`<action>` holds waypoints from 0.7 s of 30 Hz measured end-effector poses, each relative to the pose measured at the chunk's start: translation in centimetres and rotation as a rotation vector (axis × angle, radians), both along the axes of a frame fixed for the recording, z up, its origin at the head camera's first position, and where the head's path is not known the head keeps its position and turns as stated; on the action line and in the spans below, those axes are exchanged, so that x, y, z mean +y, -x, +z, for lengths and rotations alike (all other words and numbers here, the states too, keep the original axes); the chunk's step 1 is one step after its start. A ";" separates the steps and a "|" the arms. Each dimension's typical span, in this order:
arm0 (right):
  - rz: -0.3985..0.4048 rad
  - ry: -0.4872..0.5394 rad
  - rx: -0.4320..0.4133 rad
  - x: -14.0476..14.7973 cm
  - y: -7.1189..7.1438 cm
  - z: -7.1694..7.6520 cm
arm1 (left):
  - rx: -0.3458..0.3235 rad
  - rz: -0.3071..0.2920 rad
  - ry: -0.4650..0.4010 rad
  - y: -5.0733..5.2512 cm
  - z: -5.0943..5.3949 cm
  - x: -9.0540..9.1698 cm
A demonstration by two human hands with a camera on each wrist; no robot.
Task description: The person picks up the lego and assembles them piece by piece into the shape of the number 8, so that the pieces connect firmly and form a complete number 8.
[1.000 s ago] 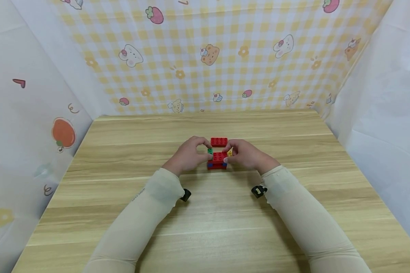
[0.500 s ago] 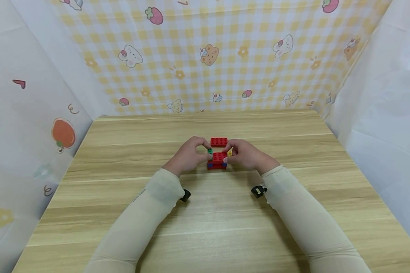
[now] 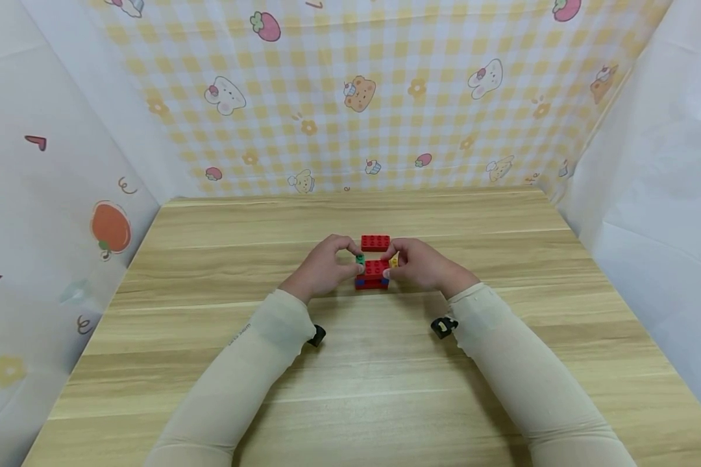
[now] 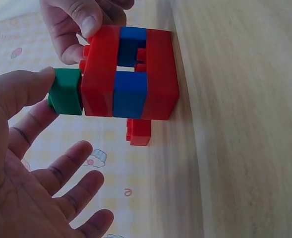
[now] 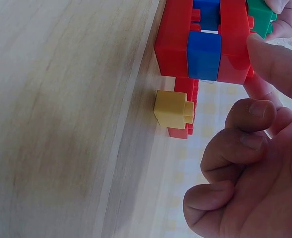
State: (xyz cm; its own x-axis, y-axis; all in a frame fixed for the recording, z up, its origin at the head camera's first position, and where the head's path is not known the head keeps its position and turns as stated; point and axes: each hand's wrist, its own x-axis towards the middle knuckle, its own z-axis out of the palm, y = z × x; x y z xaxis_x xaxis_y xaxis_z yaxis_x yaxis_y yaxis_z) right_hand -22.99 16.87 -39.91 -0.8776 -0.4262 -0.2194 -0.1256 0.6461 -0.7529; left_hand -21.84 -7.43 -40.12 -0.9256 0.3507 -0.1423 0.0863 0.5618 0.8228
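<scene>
Pale sleeves (image 3: 239, 370) stretched over the wooden table (image 3: 350, 402). The left hand (image 3: 324, 266) pinched a green brick (image 4: 66, 91) between thumb and forefinger at the left end of the stack's top, while the right hand (image 3: 425, 267) gripped the top's right end. The stack (image 3: 376, 269) (red, two blues, red) stood on the table between them. Behind it, to the right, was a yellow brick (image 5: 171, 110); farther back lay a red brick (image 3: 375, 243), then checked cloth (image 3: 409, 130).
</scene>
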 end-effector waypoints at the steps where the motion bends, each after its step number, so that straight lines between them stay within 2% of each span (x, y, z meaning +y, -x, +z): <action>1: -0.001 0.001 -0.002 0.0 0.0 0.0 | -0.003 0.000 -0.002 0.0 -0.1 0.0; 7: -0.003 -0.005 0.001 0.1 0.0 0.0 | -0.005 0.005 -0.021 0.1 -0.4 -0.1; 14: 0.004 -0.026 0.044 0.0 -0.1 0.0 | -0.010 0.000 -0.029 0.1 -0.6 -0.3; 21: 0.013 -0.043 0.068 0.3 -0.1 0.2 | -0.001 -0.002 -0.032 0.0 -0.5 -0.3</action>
